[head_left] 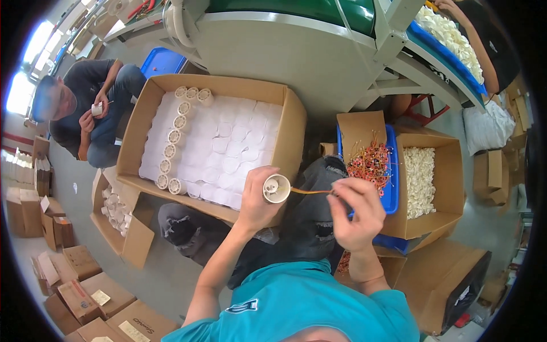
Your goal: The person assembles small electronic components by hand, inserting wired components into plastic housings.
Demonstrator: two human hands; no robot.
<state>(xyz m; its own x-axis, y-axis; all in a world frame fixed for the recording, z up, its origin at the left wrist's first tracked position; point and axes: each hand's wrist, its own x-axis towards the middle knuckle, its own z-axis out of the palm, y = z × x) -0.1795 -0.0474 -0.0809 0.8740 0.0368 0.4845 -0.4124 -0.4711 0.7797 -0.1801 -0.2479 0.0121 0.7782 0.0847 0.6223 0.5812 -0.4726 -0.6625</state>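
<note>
**White cup in the left hand, orange wire drawn out to the right**

White plastic forms the cup (277,188) at the centre of the frame, its round open end turned toward the camera. The left hand (256,199) is closed around its left side. From the cup's right side an orange wire (310,191) runs almost level across the frame, so its long axis points straight from one hand to the other. The right hand (360,214) pinches the far end between thumb and fingertips. The hands are apart, joined only by this wire; whether it is one strand or several, I cannot tell. The left hand is nearer the large carton (296,122) at the upper left of centre; the right is nearer the blue tray (391,200) at the right of centre.

Counted: one held cup and one visible run of wire. In the large carton, ten white cylinders (175,137) show their ribbed ends, mostly in a column along its left side; the rows of pale pieces (228,142) beside them run together too closely to number. The red wired parts (370,165) in the tray are too tangled to count. One seated co-worker (85,85), upper left, holds one small white piece (97,108).
</note>
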